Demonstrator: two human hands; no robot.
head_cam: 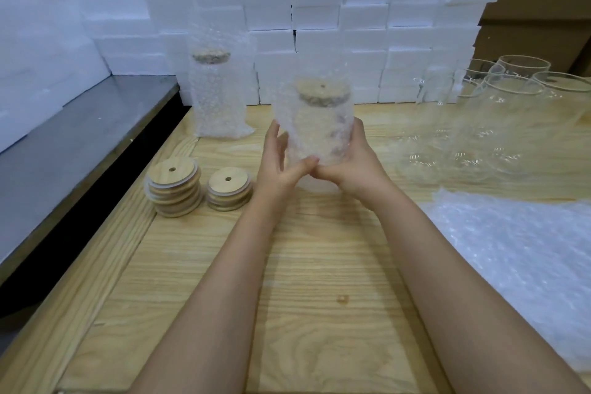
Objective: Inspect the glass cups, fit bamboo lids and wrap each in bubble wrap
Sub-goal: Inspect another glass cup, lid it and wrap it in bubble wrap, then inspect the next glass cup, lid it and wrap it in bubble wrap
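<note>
Glass cup (pixel 315 134), capped with a bamboo lid (pixel 321 91) and sleeved in bubble wrap (pixel 284 112): held upright over the middle of the wooden surface (pixel 319 265), between both hands. Left hand (pixel 278 166) wrapped round its left side, fingers (pixel 275 137) curved against the wrap, thumb laid across the lower front. Right hand (pixel 356 163) clasped round the right side, fingers (pixel 358 126) bent against the wrap, thumb tip touching the left thumb. Could not tell whether the base rested on the surface. Behind and to the left: a second wrapped cup (pixel 217 99), stood upright before white foam blocks (pixel 319 9). Just left of the left hand: two stacks of bamboo lids (pixel 174 189). Off to the right: bare glass cups (pixel 511 96), with loose bubble wrap sheets (pixel 518 249) spread nearer.
</note>
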